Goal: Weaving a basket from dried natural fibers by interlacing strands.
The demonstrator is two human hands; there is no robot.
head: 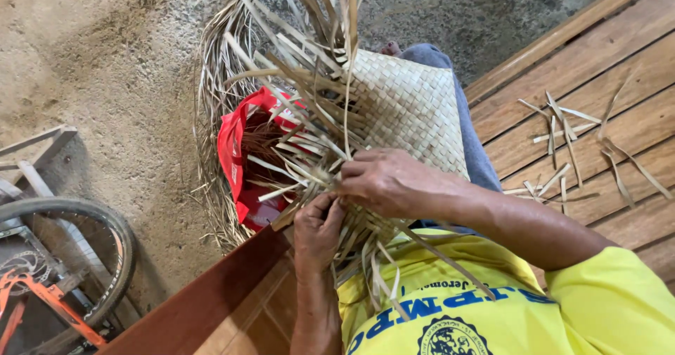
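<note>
Woven palm-leaf mat [411, 109]: lies across the person's lap, finished plaited area to the right, loose strips [309, 67] fanning up and left from the working edge. Keep the panel flat on the knee so the rows stay square.

Right hand [387, 183]: fingers curled together, pinching strips at the weave edge. Judged best practice: hold crossing tight w/ this hand, no slack.

Left hand [318, 230]: below the edge, fingers bent around strip ends; thumb pos. cannot be told. Feed one strip at a time, over/under, then pull snug.

Spare strips [562, 144] lie on the wooden bench [619, 67], approx. within reach. Red bag [235, 155] sits on the floor beside the leaf pile.
</note>
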